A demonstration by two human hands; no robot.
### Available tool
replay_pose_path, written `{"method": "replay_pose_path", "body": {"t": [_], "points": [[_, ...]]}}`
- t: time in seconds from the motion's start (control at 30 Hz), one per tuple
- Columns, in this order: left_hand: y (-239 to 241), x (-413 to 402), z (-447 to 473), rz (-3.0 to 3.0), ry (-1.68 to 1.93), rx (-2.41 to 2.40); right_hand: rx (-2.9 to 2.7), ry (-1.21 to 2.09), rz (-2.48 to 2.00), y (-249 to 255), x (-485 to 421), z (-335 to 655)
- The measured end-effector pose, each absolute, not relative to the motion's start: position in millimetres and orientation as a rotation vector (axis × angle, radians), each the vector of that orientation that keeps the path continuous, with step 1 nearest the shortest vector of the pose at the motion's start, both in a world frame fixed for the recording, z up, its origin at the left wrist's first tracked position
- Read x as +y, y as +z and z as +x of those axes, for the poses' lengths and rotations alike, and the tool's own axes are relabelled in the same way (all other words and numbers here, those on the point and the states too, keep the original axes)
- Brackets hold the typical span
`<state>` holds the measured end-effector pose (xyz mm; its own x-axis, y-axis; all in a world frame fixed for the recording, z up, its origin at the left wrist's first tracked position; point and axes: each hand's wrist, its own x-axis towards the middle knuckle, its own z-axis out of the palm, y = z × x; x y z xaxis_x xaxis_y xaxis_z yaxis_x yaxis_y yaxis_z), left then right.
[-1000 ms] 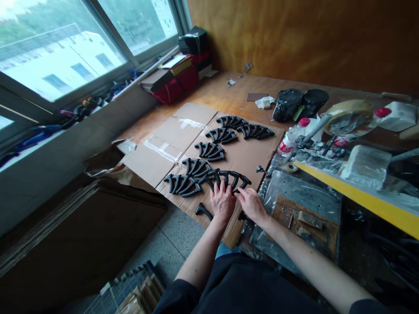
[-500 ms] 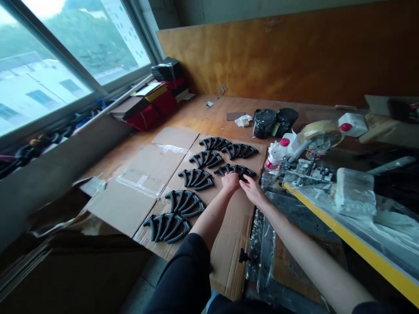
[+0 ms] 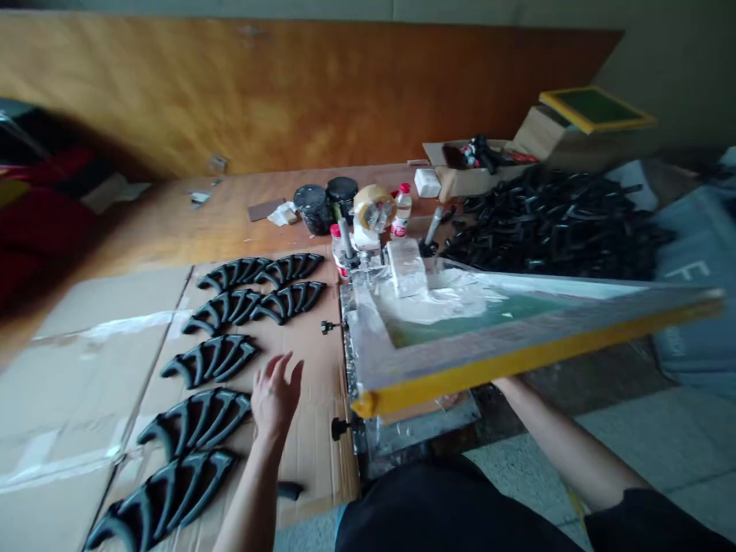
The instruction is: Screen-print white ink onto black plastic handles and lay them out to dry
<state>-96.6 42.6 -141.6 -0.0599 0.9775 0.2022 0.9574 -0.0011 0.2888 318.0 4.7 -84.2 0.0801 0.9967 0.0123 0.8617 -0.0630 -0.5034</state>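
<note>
My left hand (image 3: 277,395) hovers over the cardboard sheet (image 3: 313,368) with its fingers apart and nothing in them. Beside it lie fanned rows of black curved handle-like parts (image 3: 210,360); one more black piece (image 3: 290,490) pokes out past my left forearm. My right hand (image 3: 506,386) reaches beneath a tilted screen-printing frame (image 3: 488,376) with a yellow edge, which hides its fingers. Whether it touches the frame or holds anything cannot be seen. White paste and a white wrapped block (image 3: 407,267) are on the frame's mesh.
Behind the frame lies a big heap of black parts (image 3: 552,222). Black tubs (image 3: 313,208), a tape roll (image 3: 373,207) and a red-capped bottle (image 3: 402,211) stand at the back. A grey bag (image 3: 698,299) is at the right, and black knobs (image 3: 339,428) jut from the printing base.
My view has swung right. Both hands have left the far row of black parts: the left drew back over the cardboard, the right moved rightward under the screen frame.
</note>
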Motion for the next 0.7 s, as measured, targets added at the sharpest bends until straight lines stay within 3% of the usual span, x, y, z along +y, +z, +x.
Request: {"method": "replay_pose_path", "body": {"t": [0.1,0.17,0.3,0.47,0.7], "points": [[-142,-50,-113,1.958,0.431,2.344,-1.795,0.433,-2.113,-87,-34,394],[-148,-100,-122,1.626,0.14,2.482,-1.864,0.418,-2.181,-97,-61,429],[-166,-150,-126,1.247,-0.033,2.481,-2.204,0.421,-2.101,-127,-103,461],[-177,-139,-97,1.402,0.096,2.463,-2.26,0.284,-2.002,-145,-104,465],[-159,-59,-51,1.905,0.039,2.145,-2.267,0.214,-1.567,-115,-44,384]]}}
